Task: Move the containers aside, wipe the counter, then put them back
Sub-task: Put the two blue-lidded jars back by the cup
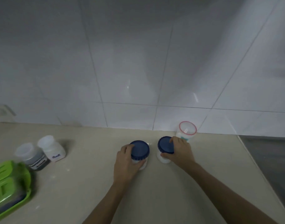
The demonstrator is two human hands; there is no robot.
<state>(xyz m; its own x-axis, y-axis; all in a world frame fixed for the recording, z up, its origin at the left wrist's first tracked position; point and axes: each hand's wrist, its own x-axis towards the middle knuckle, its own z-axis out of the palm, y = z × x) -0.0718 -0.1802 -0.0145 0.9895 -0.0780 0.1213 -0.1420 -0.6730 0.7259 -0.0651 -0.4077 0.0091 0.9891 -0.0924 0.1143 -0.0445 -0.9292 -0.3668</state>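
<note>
Two white jars with dark blue lids stand side by side on the beige counter [154, 191], near the tiled wall. My left hand [126, 164] wraps around the left blue-lidded jar [141, 150]. My right hand [179, 151] grips the right blue-lidded jar [164, 145] from its right side. Just behind my right hand stands a clear container with a red rim [187, 129], touching nothing I hold. At the far left sit a white jar with a blue label [52, 148] and a jar of dark contents [31, 156], both with pale lids.
A green plastic rack [9, 186] lies at the left front edge of the counter. A steel sink surface [271, 159] begins at the counter's right edge. White wall tiles [138, 62] rise directly behind the jars.
</note>
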